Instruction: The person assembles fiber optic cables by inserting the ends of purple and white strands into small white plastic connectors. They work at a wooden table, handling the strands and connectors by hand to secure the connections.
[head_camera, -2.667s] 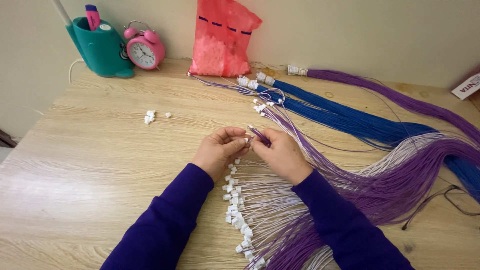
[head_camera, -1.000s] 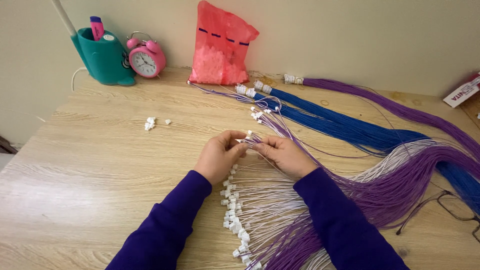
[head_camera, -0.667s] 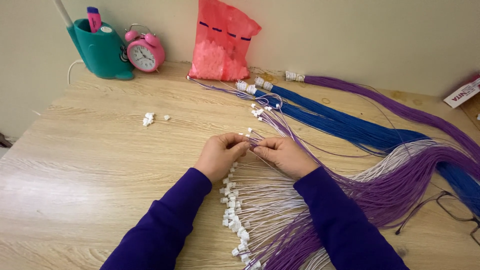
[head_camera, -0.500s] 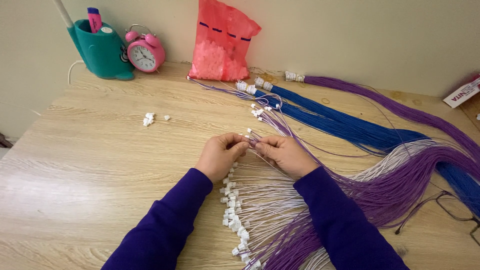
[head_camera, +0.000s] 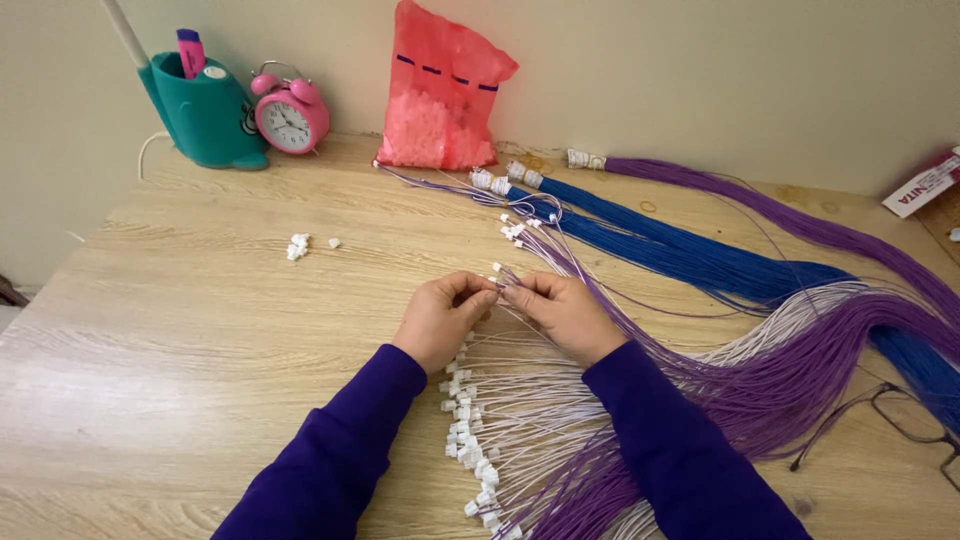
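purple wire (head_camera: 560, 262) pinched between both hands' grips

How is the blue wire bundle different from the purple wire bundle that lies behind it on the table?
The blue wire bundle is dark blue; the purple wire bundle is violet. The blue wire bundle shows two taped white ends side by side, the purple wire bundle shows one. The blue wire bundle lies nearer to the hands, the purple wire bundle nearer to the wall. Both lie flat on the wooden table and run toward its right side.
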